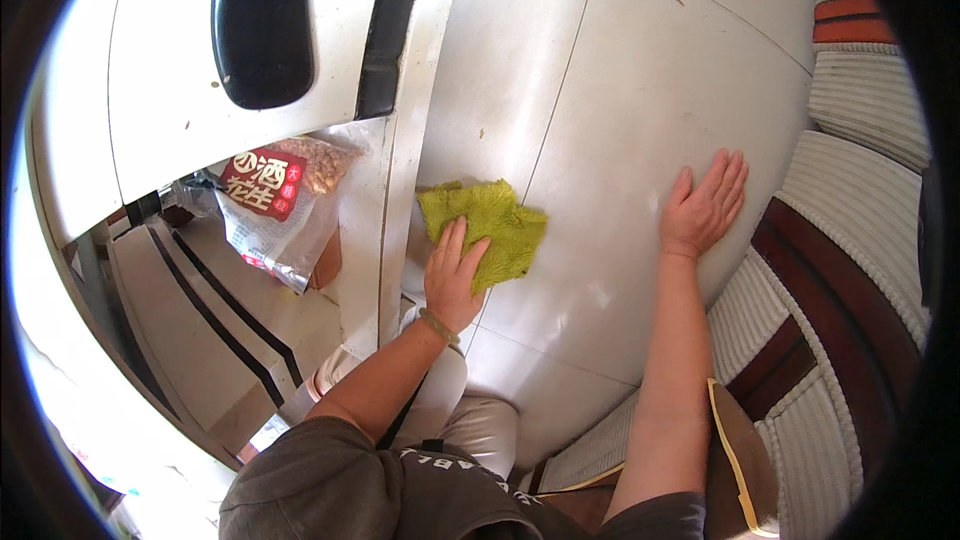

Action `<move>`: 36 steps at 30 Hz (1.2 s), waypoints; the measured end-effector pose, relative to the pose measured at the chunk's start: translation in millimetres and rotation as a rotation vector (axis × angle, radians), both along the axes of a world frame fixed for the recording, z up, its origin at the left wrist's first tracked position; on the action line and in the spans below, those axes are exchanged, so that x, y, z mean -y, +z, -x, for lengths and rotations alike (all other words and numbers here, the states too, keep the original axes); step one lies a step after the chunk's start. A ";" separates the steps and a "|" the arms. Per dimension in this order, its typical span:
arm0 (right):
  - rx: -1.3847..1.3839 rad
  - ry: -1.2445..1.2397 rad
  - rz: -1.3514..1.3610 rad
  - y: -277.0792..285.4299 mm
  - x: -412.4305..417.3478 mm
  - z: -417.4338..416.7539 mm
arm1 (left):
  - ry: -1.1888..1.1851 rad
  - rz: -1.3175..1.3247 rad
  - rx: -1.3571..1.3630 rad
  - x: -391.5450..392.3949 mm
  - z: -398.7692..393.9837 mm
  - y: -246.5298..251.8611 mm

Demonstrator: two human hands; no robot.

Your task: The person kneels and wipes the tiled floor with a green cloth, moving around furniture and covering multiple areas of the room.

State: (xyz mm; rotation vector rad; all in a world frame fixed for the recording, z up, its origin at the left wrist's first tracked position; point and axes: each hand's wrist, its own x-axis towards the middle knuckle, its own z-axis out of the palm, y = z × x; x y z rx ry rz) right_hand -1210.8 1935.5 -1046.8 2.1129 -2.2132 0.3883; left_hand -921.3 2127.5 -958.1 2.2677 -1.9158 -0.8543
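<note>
My left hand (pixel 451 270) lies over the near part of a yellow-green cloth (pixel 491 221), fingers stretched out and thumb apart. The cloth is spread, slightly crumpled, on the pale tiled floor (pixel 600 255), close to the base of a white cabinet (pixel 405 187). Around the left wrist sits a pale green bangle (pixel 439 327). Farther right, my right hand (pixel 703 202) rests flat on the tiles with its thumb spread and nothing in it, near the sofa.
A printed plastic bag of peanuts (pixel 281 202) lies in the opening on the left, beneath a white drawer front (pixel 172 82) with a dark panel. Along the right side runs a sofa (pixel 840 240) in ribbed grey and dark red fabric. Small crumbs dot the floor.
</note>
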 end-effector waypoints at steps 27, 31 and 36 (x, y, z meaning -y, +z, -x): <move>-0.018 0.009 0.021 -0.3 1.5 3.2 | -0.058 0.055 0.016 97.0 -0.4 -30.8; -0.028 0.010 0.012 0.0 0.3 2.6 | -0.107 -0.087 0.034 76.1 11.4 -17.3; -0.032 0.013 -0.003 0.1 0.7 2.1 | -0.117 -0.111 0.020 45.7 16.5 -23.0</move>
